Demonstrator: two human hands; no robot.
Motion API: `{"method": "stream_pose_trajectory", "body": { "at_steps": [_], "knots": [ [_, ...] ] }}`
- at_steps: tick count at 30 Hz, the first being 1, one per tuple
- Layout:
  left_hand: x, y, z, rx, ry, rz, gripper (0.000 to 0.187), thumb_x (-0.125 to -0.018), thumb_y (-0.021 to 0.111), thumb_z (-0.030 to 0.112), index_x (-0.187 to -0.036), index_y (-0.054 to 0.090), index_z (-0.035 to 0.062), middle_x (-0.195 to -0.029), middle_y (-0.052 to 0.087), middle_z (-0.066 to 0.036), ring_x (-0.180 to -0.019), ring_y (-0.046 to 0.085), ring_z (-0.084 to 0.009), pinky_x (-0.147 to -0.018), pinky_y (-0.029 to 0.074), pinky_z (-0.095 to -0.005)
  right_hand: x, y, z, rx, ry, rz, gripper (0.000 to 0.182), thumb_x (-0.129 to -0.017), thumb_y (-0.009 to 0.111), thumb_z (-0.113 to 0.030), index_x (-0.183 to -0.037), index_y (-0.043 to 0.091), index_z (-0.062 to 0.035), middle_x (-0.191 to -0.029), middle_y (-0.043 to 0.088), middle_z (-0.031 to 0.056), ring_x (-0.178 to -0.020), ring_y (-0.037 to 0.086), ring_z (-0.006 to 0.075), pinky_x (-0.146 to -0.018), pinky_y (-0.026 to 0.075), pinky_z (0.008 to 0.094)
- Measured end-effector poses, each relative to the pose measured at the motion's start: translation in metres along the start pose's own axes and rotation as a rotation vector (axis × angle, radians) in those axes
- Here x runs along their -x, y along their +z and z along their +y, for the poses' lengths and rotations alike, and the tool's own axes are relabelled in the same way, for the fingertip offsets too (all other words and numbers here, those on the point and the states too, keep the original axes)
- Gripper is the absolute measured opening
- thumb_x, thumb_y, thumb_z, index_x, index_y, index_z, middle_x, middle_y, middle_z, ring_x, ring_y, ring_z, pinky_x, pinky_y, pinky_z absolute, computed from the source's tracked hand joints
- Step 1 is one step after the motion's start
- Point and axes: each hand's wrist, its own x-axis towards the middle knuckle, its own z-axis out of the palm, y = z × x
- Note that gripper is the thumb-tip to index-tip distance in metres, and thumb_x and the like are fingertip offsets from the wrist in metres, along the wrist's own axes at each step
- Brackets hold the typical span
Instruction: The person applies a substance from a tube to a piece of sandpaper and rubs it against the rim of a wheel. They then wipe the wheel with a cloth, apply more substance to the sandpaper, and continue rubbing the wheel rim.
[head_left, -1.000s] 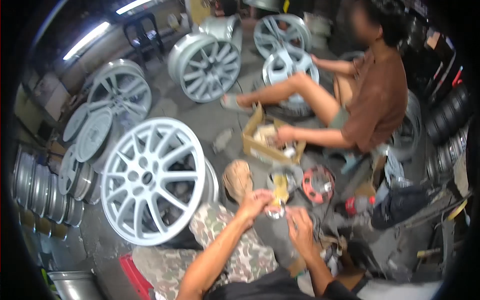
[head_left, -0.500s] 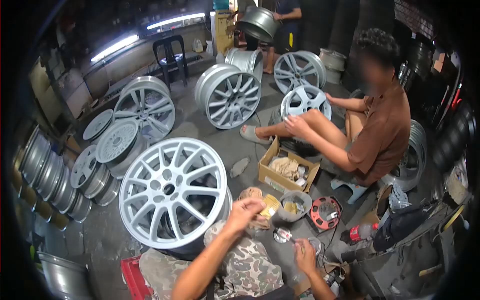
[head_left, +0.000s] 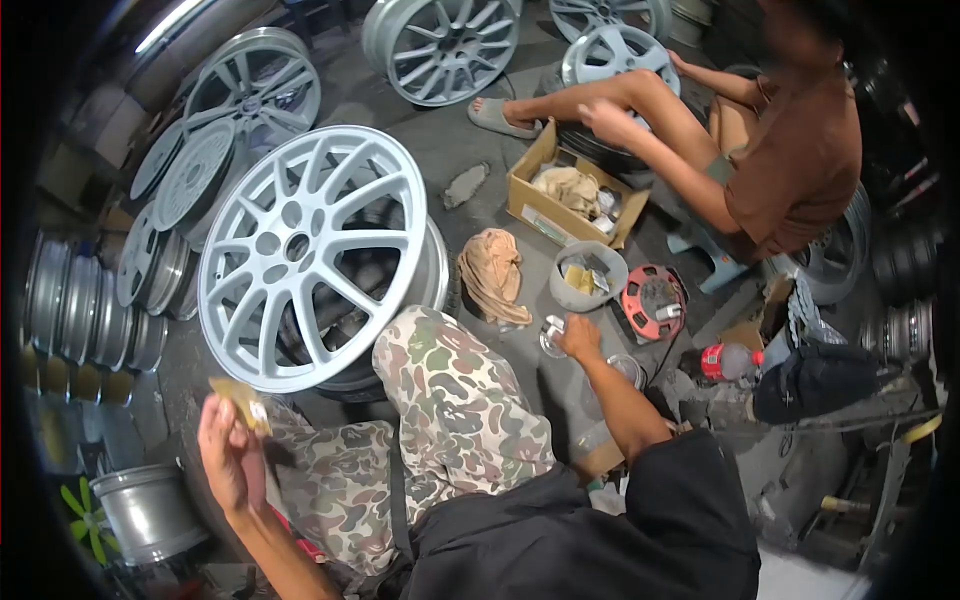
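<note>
My left hand [head_left: 228,450], raised at the lower left beside the wheel, is closed on a small piece of yellow sandpaper [head_left: 236,400] with a whitish patch on it. A white multi-spoke wheel rim [head_left: 330,240] leans in front of my knees, its spoked face up. My right hand [head_left: 580,340] reaches down to the floor, fingers drawn together at a small round tin [head_left: 550,337]; what they grip is hidden. Just left of this hand lies a bunched tan cloth [head_left: 492,275]. A grey tub [head_left: 588,290] with yellow pieces inside stands beyond it.
A co-worker in a brown shirt [head_left: 800,170] sits at the right by another rim [head_left: 610,55]. Nearby are a cardboard box [head_left: 535,195], a red reel [head_left: 652,300] and a bottle [head_left: 728,361]. More rims [head_left: 255,90] stand behind and along the left.
My left hand has moved from the cloth to the far left, carrying the yellow sandpaper. The right hand has gone forward to the tin. My view has tilted down.
</note>
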Motion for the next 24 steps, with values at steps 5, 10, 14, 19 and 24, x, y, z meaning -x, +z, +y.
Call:
{"method": "stream_pose_trajectory", "body": {
  "at_steps": [5,10,14,19,24],
  "knots": [
    [0.057,-0.025,-0.020,0.113,-0.017,0.156,0.011,-0.105,0.055,0.016,-0.097,0.054,0.0096,-0.069,0.039,0.007,-0.063,0.039,-0.0049,-0.063,0.037,-0.0233,-0.006,0.045,0.010,0.135,0.085,-0.092,0.044,-0.073,0.084,-0.030,-0.107,0.071,-0.0062,-0.111,0.072,0.0203,-0.108,0.069,0.0382,-0.092,0.056,0.0480],
    [0.079,-0.014,-0.040,0.098,-0.161,0.133,0.013,-0.097,0.064,0.013,-0.092,0.058,0.0022,-0.081,0.061,-0.006,-0.070,0.061,-0.0166,-0.073,0.054,-0.0320,0.014,0.030,-0.005,0.028,0.069,-0.022,0.049,-0.072,0.087,-0.032,-0.106,0.071,-0.0022,-0.108,0.073,0.0196,-0.104,0.071,0.0352,-0.089,0.056,0.0454],
    [0.057,0.023,-0.058,-0.004,-0.218,-0.209,0.011,-0.092,0.068,0.005,-0.095,0.071,-0.0058,-0.122,0.068,-0.025,-0.113,0.066,-0.0293,-0.101,0.050,-0.0409,0.056,-0.065,-0.057,-0.434,-0.222,0.067,0.040,-0.079,0.087,-0.024,-0.103,0.070,0.0027,-0.093,0.074,0.0105,-0.082,0.069,0.0146,-0.070,0.054,0.0311],
    [0.030,0.064,-0.079,-0.125,-0.108,-0.621,0.013,-0.095,0.071,0.008,-0.104,0.074,-0.0013,-0.144,0.056,-0.017,-0.130,0.055,-0.0211,-0.101,0.049,-0.0346,0.177,-0.203,-0.164,-1.142,-0.324,-0.264,0.028,-0.081,0.084,-0.004,-0.104,0.069,0.0032,-0.080,0.058,-0.0062,-0.071,0.049,-0.0002,-0.059,0.038,0.0171],
    [0.033,0.051,-0.082,0.113,-0.307,-0.601,0.015,-0.095,0.072,0.011,-0.103,0.073,-0.0009,-0.148,0.052,-0.014,-0.130,0.054,-0.0202,-0.100,0.048,-0.0329,0.202,-0.189,-0.222,-1.015,-0.634,-0.581,0.031,-0.079,0.084,0.003,-0.107,0.071,0.0046,-0.084,0.062,-0.0051,-0.060,0.032,-0.0023,-0.055,0.028,0.0159]
  ]
}}
